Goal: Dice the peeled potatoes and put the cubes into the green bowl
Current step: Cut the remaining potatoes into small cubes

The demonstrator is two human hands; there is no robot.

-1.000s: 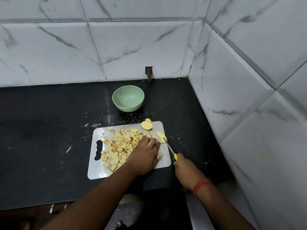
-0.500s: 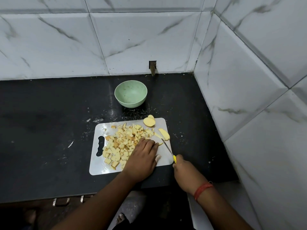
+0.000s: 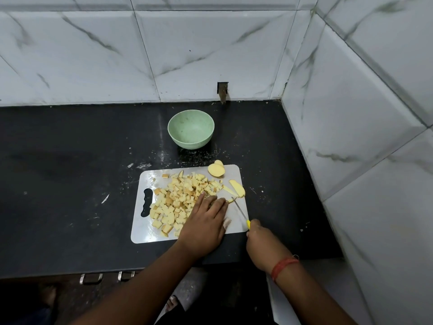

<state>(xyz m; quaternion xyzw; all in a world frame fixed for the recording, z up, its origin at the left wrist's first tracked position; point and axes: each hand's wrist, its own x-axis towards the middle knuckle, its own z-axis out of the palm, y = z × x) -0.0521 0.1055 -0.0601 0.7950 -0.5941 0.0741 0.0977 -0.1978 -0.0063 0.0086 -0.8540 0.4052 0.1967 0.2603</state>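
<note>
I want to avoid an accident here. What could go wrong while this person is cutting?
The left hand rests flat on the white cutting board close beside the knife held by the right hand, so the fingers could be nicked. A potato half and a slice lie at the board's edge and may slip off.

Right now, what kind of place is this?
Most likely a home kitchen corner: a dark stone counter set against marble-look wall tiles, with a white cutting board of diced potato and a green bowl.
</note>
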